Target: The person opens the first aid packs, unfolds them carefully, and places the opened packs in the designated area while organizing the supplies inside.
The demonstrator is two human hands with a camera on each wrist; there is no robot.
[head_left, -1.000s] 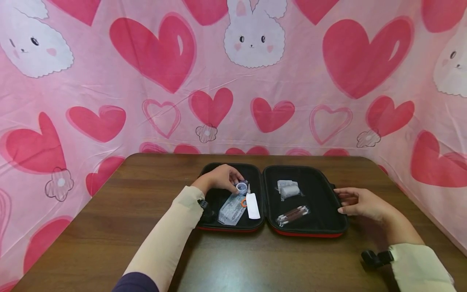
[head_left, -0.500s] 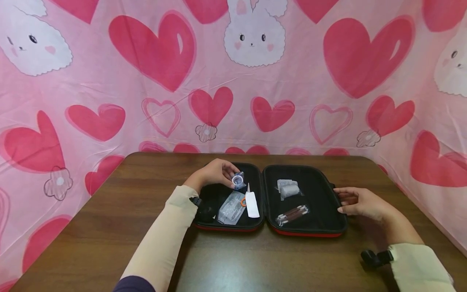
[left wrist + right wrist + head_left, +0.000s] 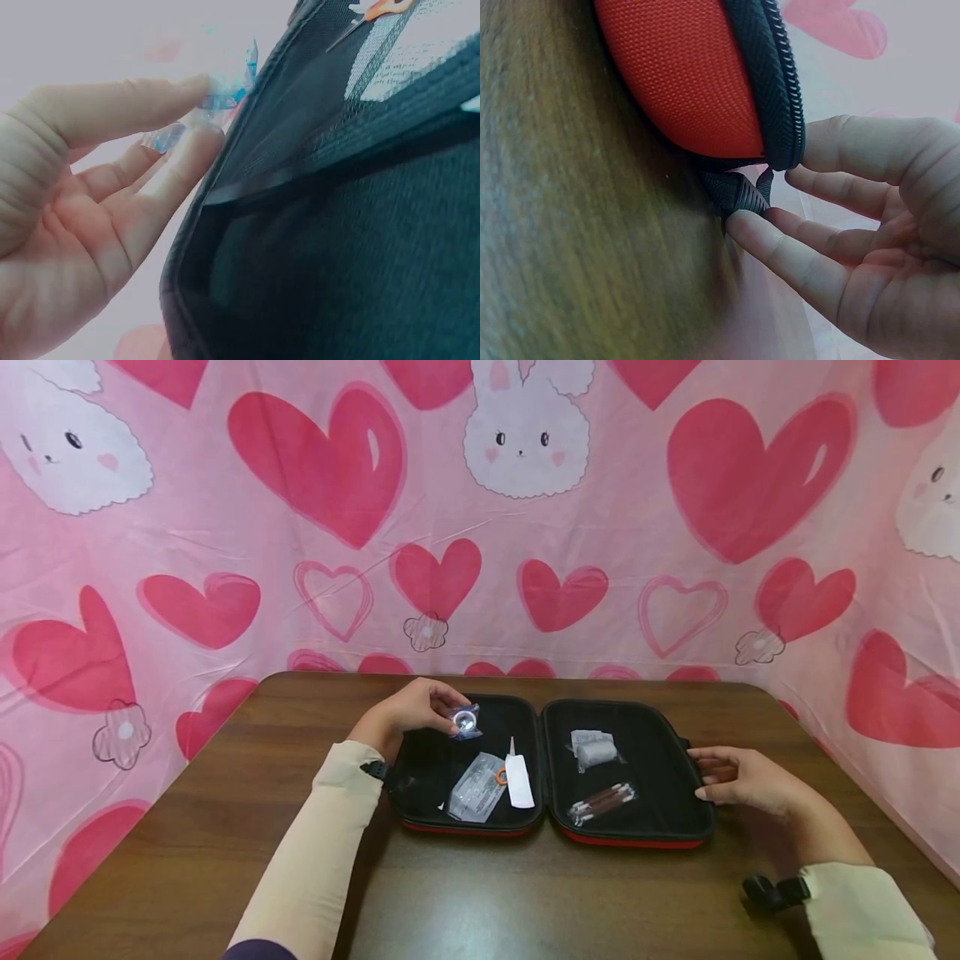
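Note:
Thumb and fingers of my left hand point(image 3: 416, 710) pinch a small white ring-shaped roll point(image 3: 465, 721) in a clear bluish wrapper, likely medical tape. It is held over the back left of an open black zip case point(image 3: 480, 703) with a red shell. At the case's right edge, my right hand point(image 3: 750, 781) holds the rim, thumb on the zip and a finger at the black strap point(image 3: 739, 193). The left half holds a clear printed packet point(image 3: 476, 789), orange-handled scissors point(image 3: 501, 775) and a white strip point(image 3: 519, 782), which partly covers the scissors.
In the case's right half lie a wrapped white roll point(image 3: 596, 753) and a clear packet of brown sticks with white tips point(image 3: 602, 803). A brown wooden table point(image 3: 480, 902) carries the case. Behind it hangs a pink heart-patterned cloth point(image 3: 555, 527).
My left hand has lifted the wrapped roll from beside the scissors and carried it left and back. The right hand stays on the case edge.

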